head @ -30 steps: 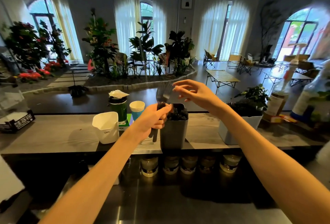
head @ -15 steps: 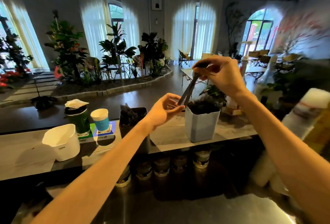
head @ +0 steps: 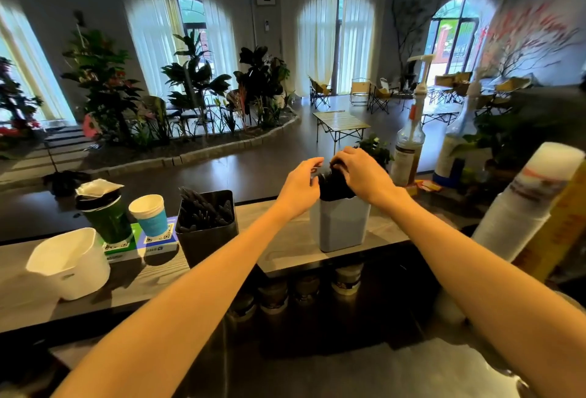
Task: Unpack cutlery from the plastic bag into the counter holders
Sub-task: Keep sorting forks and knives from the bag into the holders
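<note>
Centre of frame: both hands work at the top of the pale holder [head: 344, 226] on the counter [head: 285, 245]. Right hand [head: 361, 175] curls its fingers over the black cutlery [head: 333, 188] standing in it. Left hand [head: 299, 186] touches the bundle; its grasp cannot be told. Black holder [head: 206, 229], centre left, holds more cutlery.

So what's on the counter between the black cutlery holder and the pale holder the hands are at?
Nothing stands there: head view shows bare wood counter between the black holder and pale holder, crossed above by the left forearm.
</note>
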`<state>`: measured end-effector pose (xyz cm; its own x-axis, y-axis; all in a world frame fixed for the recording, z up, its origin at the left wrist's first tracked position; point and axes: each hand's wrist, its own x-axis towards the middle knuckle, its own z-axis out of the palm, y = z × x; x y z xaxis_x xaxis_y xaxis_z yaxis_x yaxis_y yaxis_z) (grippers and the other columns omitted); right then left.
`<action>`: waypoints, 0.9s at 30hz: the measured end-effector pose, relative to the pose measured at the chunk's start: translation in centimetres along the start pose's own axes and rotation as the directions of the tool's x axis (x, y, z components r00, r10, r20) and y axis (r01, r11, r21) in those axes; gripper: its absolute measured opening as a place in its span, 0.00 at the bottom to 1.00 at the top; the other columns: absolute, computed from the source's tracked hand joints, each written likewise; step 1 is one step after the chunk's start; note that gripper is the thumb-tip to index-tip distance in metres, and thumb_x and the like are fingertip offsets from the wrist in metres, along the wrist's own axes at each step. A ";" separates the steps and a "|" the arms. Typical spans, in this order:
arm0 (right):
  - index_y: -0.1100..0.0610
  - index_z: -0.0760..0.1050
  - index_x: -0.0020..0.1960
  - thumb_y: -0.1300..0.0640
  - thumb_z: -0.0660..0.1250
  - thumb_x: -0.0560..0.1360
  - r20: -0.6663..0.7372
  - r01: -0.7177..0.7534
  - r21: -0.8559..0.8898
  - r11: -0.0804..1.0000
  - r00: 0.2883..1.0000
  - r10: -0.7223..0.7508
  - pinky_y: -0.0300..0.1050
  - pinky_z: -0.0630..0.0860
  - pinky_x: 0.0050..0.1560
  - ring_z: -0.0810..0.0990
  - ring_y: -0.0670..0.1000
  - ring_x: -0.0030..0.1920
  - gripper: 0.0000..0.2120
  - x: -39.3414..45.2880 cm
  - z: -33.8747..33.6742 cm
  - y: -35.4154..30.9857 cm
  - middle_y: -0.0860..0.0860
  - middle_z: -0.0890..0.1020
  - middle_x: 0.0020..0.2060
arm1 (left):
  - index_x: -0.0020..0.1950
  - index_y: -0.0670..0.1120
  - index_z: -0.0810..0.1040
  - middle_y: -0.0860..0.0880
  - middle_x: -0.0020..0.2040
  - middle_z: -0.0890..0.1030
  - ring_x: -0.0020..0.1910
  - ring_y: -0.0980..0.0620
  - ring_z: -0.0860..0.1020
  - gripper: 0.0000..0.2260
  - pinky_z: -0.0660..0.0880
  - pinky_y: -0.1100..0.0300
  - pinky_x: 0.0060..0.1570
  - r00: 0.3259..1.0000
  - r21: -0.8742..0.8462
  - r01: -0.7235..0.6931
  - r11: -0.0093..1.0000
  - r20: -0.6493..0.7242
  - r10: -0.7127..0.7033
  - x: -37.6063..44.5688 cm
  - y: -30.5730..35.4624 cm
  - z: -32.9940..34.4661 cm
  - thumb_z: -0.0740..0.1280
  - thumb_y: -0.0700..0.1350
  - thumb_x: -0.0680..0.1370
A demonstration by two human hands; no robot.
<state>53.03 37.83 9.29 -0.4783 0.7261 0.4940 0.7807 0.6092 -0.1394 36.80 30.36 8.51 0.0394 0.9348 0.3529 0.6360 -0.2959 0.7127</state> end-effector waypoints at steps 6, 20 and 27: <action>0.57 0.72 0.69 0.43 0.46 0.84 0.129 0.050 -0.342 0.938 0.992 -0.006 0.57 0.65 0.64 0.67 0.60 0.69 0.26 -1.2 2.0 0.4 0.55 0.71 0.70 | 0.75 0.41 0.66 0.42 0.74 0.69 0.70 0.41 0.70 0.22 0.68 0.56 0.64 0.983 0.179 0.010 0.984 0.181 -0.043 -0.1 -0.7 0.8 0.57 0.32 0.81; 0.56 0.74 0.63 0.50 0.61 0.84 -0.190 -0.075 0.349 0.934 0.970 0.150 0.53 0.74 0.61 0.77 0.54 0.61 0.13 -11.9 3.0 -5.6 0.53 0.78 0.60 | 0.66 0.44 0.75 0.46 0.61 0.79 0.58 0.50 0.78 0.12 0.75 0.66 0.52 0.988 -0.039 0.141 0.989 0.070 -0.138 -11.5 -2.8 -0.1 0.61 0.38 0.83; 0.58 0.79 0.49 0.57 0.60 0.84 0.420 -0.515 0.724 0.458 0.857 0.300 0.47 0.83 0.41 0.86 0.49 0.38 0.11 -27.8 7.6 -13.3 0.53 0.85 0.39 | 0.52 0.41 0.80 0.44 0.41 0.84 0.39 0.47 0.83 0.08 0.81 0.53 0.43 0.883 -0.266 0.458 0.848 0.240 -0.402 -26.8 -5.5 2.7 0.64 0.44 0.83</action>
<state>52.82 11.99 -9.13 -0.3445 0.9385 0.0214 0.3130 0.1364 -0.9399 34.32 7.46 -6.47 -0.0364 0.9921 -0.1204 0.3523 0.1255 0.9274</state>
